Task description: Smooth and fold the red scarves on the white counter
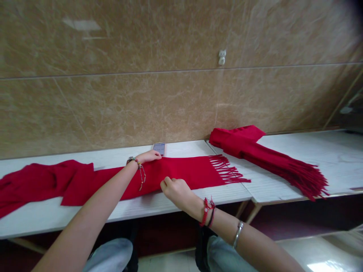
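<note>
A long red scarf [195, 172] lies along the white table, its fringed end spread flat to the right and its other part bunched up at the left. At the scarf's far edge, my left hand [149, 156] is closed, pinching the cloth. Closer to me, my right hand [176, 190] has its fingers curled together on the near edge of the same scarf. Between the two hands the cloth is slightly raised and creased.
A second red scarf [252, 149], folded lengthwise, lies on the right-hand table with its fringe at the front edge. Behind the first scarf, a phone [159, 148] rests against the tiled wall [181, 105]. A small white hook [222, 57] is fixed on the wall. The white table [133, 209] meets its neighbour at a seam.
</note>
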Motion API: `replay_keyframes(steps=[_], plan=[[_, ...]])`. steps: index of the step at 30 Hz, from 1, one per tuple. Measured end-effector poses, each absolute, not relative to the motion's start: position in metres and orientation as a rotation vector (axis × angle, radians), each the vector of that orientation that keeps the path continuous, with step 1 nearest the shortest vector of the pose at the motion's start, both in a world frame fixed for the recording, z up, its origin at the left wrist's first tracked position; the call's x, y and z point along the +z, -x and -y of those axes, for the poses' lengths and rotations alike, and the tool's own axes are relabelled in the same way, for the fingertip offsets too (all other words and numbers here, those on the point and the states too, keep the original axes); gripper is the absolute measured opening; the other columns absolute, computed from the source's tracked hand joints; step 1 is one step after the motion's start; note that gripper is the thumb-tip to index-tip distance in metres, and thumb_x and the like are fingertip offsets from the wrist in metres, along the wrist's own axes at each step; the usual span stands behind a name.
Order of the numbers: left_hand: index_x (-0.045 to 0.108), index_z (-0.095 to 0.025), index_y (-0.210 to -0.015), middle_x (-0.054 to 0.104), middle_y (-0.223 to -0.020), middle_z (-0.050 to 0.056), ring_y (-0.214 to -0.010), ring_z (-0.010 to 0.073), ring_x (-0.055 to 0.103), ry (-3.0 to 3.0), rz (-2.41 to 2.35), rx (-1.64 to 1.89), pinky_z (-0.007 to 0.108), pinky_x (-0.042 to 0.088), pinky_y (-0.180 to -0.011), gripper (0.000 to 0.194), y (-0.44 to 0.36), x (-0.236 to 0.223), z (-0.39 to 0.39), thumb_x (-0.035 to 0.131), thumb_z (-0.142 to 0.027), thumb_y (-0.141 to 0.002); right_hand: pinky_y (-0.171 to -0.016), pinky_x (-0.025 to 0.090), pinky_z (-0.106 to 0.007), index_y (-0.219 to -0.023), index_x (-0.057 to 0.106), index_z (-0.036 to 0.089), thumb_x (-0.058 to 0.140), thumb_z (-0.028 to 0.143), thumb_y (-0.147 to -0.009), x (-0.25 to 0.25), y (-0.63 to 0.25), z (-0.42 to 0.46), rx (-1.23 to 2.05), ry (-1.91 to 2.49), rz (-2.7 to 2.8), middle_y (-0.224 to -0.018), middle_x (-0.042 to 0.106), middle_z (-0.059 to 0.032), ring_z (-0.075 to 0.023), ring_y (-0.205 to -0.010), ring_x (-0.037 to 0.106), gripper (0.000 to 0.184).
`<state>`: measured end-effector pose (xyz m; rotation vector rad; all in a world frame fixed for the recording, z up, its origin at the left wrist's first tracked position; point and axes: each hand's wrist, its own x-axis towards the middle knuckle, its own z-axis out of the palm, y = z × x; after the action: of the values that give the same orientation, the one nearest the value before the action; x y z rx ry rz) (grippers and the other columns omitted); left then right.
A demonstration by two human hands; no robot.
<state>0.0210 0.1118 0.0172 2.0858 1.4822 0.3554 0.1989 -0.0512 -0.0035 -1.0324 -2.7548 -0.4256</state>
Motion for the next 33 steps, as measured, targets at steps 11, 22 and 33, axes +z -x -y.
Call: replay_keyframes(steps=[11,22,33], plan=[[0.062,-0.013,-0.078,0.065,-0.072,0.003,-0.065,0.0128,0.057,-1.875,-1.244,0.645,0.023,0.044,-0.060,0.019,-0.083,0.069,-0.118,0.058,-0.029,-0.071,-0.053,0.046,-0.025,-0.119,0.046,0.012,0.033,0.011,-0.088,0.038,-0.247,0.060,-0.474,1.401,2.530,-0.087,0.061,-0.0132,-0.0196,-0.071,0.062,0.034],[0.062,-0.013,-0.071,0.063,-0.057,0.001,-0.051,0.0103,0.056,-1.811,-1.195,0.465,0.020,0.044,-0.049,0.008,-0.188,0.061,-0.145,0.054,-0.015,-0.071,-0.053,0.047,-0.025,-0.130,0.042,0.019,0.035,0.007,-0.084,0.025,-0.340,0.051,-0.521,1.820,2.431,-0.079,0.065,-0.0105,-0.0200,-0.067,0.065,0.048],[0.065,-0.013,-0.069,0.066,-0.063,0.002,-0.062,0.0154,0.059,-1.996,-1.320,0.360,0.023,0.046,-0.058,0.011,-0.239,-0.005,-0.153,0.055,-0.011,-0.065,-0.056,0.050,-0.028,-0.118,0.048,0.008,0.032,0.001,-0.082,-0.003,-0.369,0.038,-0.408,2.022,2.514,-0.082,0.066,-0.0164,-0.0224,-0.074,0.066,0.040]])
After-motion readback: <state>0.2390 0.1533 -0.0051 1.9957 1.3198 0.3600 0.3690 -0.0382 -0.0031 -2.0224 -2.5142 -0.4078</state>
